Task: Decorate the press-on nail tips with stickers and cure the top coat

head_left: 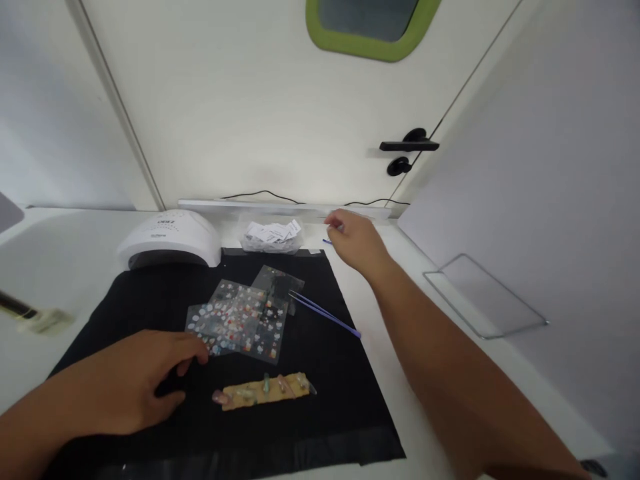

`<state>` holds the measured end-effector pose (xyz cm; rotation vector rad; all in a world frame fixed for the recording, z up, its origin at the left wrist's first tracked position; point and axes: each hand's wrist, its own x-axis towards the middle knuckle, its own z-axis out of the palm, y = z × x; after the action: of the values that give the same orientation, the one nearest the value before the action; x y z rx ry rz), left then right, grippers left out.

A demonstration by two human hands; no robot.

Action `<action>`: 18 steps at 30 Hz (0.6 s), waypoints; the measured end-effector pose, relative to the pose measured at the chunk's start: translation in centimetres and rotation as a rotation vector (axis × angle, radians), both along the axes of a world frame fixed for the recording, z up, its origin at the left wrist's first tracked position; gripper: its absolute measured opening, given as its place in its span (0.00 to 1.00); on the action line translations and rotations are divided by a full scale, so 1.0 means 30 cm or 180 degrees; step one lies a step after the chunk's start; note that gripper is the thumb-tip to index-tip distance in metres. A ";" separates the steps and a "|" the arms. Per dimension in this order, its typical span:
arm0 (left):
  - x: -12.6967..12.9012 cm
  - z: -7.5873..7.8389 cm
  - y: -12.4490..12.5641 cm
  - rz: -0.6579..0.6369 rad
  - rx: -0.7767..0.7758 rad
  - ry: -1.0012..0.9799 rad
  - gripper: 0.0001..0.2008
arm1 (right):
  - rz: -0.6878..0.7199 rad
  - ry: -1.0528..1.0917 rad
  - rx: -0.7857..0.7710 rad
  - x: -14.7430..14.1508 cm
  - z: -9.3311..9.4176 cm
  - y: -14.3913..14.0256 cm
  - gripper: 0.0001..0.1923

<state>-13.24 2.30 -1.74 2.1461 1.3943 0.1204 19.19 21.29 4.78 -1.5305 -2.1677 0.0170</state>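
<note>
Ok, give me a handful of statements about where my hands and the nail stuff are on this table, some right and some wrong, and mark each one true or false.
1. The left hand rests on the black cloth mat beside the clear sheets of colourful nail stickers. True.
2. The right hand grips the blue tweezers. False: the tweezers lie on the mat, apart from that hand, which is raised near the back of the table.
3. The white dome-shaped nail lamp sits at the mat's back left corner. True.
4. The tan strip holding false nails lies on top of the lamp. False: it lies on the mat, in front of the sticker sheets.
</note>
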 end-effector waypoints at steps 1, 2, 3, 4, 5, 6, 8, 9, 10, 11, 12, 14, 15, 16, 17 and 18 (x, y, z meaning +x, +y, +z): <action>0.004 0.002 -0.004 -0.0019 -0.0022 0.0012 0.17 | 0.0103 0.0090 0.0109 0.002 0.025 -0.033 0.09; 0.010 0.006 -0.007 -0.0032 -0.0033 0.0035 0.18 | 0.0211 0.0172 0.0212 0.006 0.047 -0.068 0.09; 0.018 0.011 -0.010 -0.0046 -0.0030 0.0064 0.18 | 0.0324 0.0236 0.0288 0.012 0.063 -0.103 0.10; 0.028 0.017 -0.012 -0.0058 -0.0011 0.0095 0.17 | 0.0430 0.0276 0.0336 0.021 0.072 -0.136 0.10; 0.039 0.023 -0.014 -0.0093 0.0004 0.0130 0.16 | 0.0531 0.0287 0.0350 0.030 0.075 -0.166 0.10; 0.049 0.029 -0.015 -0.0141 0.0010 0.0166 0.15 | 0.0614 0.0274 0.0330 0.041 0.070 -0.193 0.09; 0.066 0.038 -0.015 -0.0219 0.0047 0.0229 0.12 | 0.0737 0.0180 0.0176 0.062 0.040 -0.230 0.08; 0.072 0.040 -0.015 -0.0250 0.0089 0.0255 0.11 | 0.0770 0.0122 0.0074 0.071 0.019 -0.240 0.07; 0.076 0.041 -0.014 -0.0276 0.0140 0.0276 0.10 | 0.0789 0.0060 -0.0039 0.078 -0.005 -0.245 0.07; 0.079 0.042 -0.012 -0.0306 0.0189 0.0291 0.10 | 0.0802 -0.0001 -0.0154 0.083 -0.030 -0.247 0.07; 0.081 0.041 -0.010 -0.0336 0.0224 0.0303 0.10 | 0.0816 -0.0064 -0.0269 0.086 -0.053 -0.246 0.08; 0.083 0.039 -0.003 -0.0377 0.0225 0.0307 0.10 | 0.0855 -0.0192 -0.0489 0.086 -0.091 -0.239 0.09; 0.085 0.037 0.001 -0.0385 0.0215 0.0299 0.10 | 0.0880 -0.0257 -0.0587 0.084 -0.103 -0.236 0.10; 0.086 0.036 0.004 -0.0392 0.0205 0.0287 0.10 | 0.0908 -0.0322 -0.0677 0.082 -0.112 -0.233 0.11; 0.088 0.035 0.008 -0.0401 0.0202 0.0271 0.09 | 0.0940 -0.0386 -0.0760 0.080 -0.117 -0.231 0.12; 0.090 0.035 0.010 -0.0411 0.0204 0.0254 0.08 | 0.0973 -0.0450 -0.0839 0.078 -0.120 -0.230 0.12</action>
<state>-10.55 2.60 -0.70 2.3101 1.3071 0.0306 21.54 14.39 1.19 -1.3513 -2.5788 0.3156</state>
